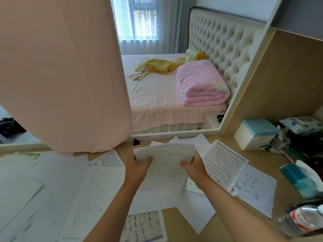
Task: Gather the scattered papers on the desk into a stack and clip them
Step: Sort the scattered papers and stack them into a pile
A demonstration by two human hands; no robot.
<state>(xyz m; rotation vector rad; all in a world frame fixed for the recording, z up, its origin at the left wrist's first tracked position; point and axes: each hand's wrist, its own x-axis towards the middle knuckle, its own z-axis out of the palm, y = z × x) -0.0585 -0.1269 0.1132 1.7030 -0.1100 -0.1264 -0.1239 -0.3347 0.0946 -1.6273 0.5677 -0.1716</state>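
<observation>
Holding bundle of papers (167, 161) by both side edges, I judge to square it. Left hand (139, 165) and right hand (193, 167) both grip it: thumbs on front, fingers tucked behind. Bundle raised over middle of desk (174, 217). Loose sheets (225, 161) lie around, ungathered. Black clip (136, 142) sits by mirror (174, 133); I'd save it for last.

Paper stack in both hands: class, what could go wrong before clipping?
1. The stack, gripped by the left hand and right hand, looks uneven on top, so sheets may slip.
2. The binder clip lies behind the stack; freeing a hand for it could let pages fan.
3. Loose sheets on the desk might be left out.
</observation>
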